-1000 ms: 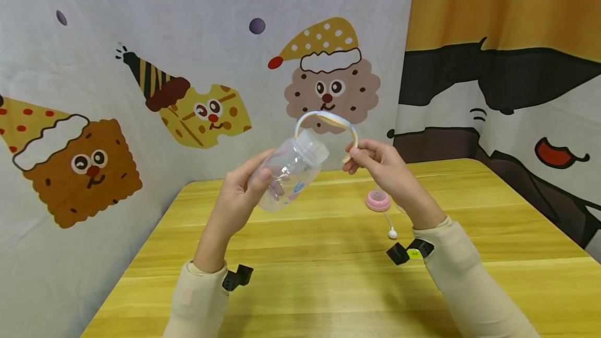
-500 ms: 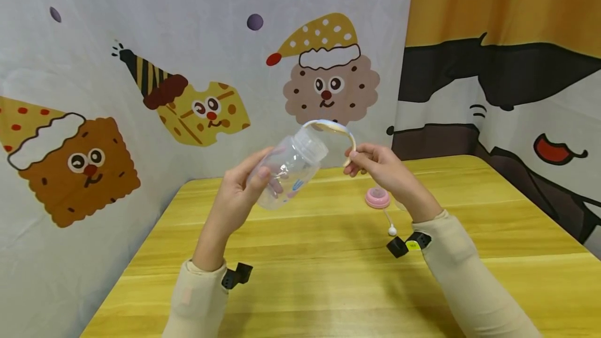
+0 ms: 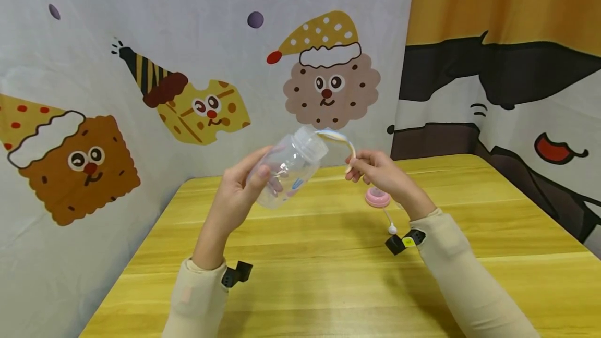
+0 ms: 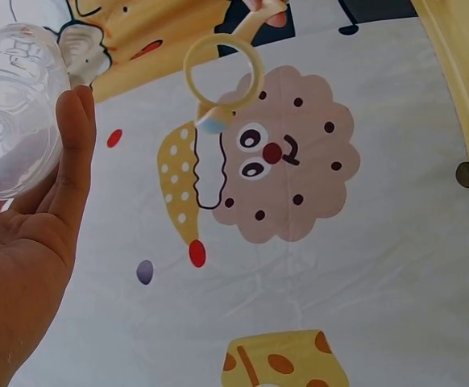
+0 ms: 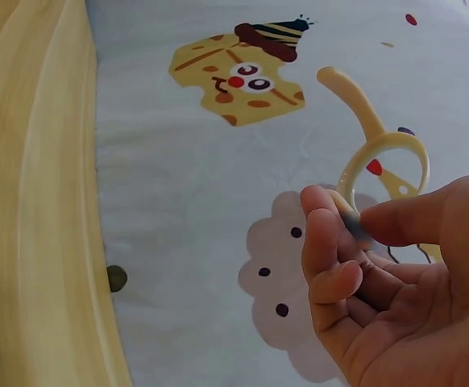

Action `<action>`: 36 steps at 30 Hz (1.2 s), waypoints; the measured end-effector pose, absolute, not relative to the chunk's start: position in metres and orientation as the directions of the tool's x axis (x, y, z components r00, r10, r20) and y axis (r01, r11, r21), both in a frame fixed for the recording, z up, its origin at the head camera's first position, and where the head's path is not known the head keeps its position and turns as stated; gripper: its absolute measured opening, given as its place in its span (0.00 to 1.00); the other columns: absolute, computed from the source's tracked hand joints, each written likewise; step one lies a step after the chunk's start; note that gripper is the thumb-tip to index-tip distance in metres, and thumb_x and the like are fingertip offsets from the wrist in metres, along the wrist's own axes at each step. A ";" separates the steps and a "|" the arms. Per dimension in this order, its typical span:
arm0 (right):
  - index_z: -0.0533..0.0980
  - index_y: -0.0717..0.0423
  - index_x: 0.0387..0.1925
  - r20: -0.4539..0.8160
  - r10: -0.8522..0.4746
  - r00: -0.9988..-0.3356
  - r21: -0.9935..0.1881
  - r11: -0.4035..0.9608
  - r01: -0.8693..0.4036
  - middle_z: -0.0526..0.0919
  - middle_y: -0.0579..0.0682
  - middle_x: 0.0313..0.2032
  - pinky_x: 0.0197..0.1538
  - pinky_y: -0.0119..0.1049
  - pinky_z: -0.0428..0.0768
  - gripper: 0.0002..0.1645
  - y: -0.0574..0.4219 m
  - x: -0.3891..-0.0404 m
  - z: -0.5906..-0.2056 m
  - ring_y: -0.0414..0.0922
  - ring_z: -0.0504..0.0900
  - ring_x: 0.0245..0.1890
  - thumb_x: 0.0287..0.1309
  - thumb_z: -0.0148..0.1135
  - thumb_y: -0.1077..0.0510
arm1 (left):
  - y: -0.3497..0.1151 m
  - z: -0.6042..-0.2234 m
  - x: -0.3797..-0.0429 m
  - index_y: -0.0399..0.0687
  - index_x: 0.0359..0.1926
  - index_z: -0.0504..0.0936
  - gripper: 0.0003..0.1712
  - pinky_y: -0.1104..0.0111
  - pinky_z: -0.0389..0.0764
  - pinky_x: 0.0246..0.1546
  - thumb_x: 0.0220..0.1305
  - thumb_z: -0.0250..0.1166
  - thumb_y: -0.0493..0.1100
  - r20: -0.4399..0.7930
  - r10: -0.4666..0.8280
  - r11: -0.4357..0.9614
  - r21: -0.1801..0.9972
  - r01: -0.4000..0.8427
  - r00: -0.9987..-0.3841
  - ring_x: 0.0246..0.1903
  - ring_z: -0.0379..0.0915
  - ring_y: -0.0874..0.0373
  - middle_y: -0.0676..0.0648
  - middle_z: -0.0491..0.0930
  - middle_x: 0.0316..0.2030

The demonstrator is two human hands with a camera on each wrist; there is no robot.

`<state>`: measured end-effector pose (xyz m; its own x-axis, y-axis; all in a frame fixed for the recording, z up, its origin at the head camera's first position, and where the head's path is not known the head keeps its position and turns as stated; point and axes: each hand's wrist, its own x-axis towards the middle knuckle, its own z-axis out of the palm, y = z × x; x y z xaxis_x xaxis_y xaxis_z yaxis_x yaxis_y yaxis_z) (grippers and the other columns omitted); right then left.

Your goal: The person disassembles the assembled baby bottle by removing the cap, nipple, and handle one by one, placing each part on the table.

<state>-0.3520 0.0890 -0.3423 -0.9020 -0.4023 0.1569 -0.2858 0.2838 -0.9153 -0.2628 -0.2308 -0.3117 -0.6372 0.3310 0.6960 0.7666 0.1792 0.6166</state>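
My left hand [image 3: 237,194] grips a clear baby bottle [image 3: 293,176] above the table, fingers and thumb round its body. The bottle tilts, its open threaded neck up and to the right. In the left wrist view the base of the bottle [image 4: 21,113] faces the camera. My right hand [image 3: 382,173] pinches one end of a cream bottle handle [image 3: 341,136] between thumb and fingers. A ring in the middle and a curved free arm of the handle [image 5: 351,97] show in the right wrist view. In the head view the handle's far end overlaps the bottle neck's edge.
A pink bottle collar [image 3: 377,197] lies on the wooden table [image 3: 300,275] beyond my right wrist. A thin straw runs from it to a white weighted tip [image 3: 392,229]. Behind the table hangs a cartoon-printed curtain [image 3: 263,77].
My right hand has lowered slightly, and the handle has tipped down from above the bottle neck to beside it. The left hand and the bottle have barely moved.
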 end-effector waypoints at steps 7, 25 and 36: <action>0.75 0.72 0.56 0.129 -0.408 -0.904 -0.906 0.322 -0.274 0.87 0.59 0.40 0.35 0.28 0.74 0.18 0.093 -0.358 -0.349 0.47 0.84 0.40 0.83 0.48 0.59 | -0.231 -0.310 -0.263 0.46 0.72 0.77 0.38 0.63 0.88 0.30 0.79 0.53 0.68 0.700 0.320 0.184 0.615 0.767 -0.639 0.30 0.83 0.53 0.40 0.86 0.42; 0.74 0.78 0.57 0.058 -0.452 -0.890 -0.848 0.449 -0.283 0.86 0.60 0.36 0.38 0.29 0.82 0.19 0.094 -0.371 -0.372 0.42 0.82 0.34 0.81 0.46 0.63 | -0.232 -0.312 -0.263 0.45 0.72 0.76 0.37 0.63 0.88 0.31 0.80 0.53 0.67 0.699 0.336 0.174 0.612 0.771 -0.631 0.30 0.83 0.53 0.39 0.86 0.43; 0.68 0.75 0.55 -0.044 -0.479 -0.877 -0.813 0.527 -0.247 0.86 0.59 0.31 0.31 0.29 0.81 0.13 0.095 -0.377 -0.384 0.39 0.81 0.27 0.77 0.45 0.67 | -0.233 -0.310 -0.262 0.45 0.72 0.77 0.38 0.61 0.88 0.31 0.80 0.53 0.68 0.700 0.335 0.173 0.613 0.771 -0.631 0.30 0.83 0.51 0.39 0.87 0.45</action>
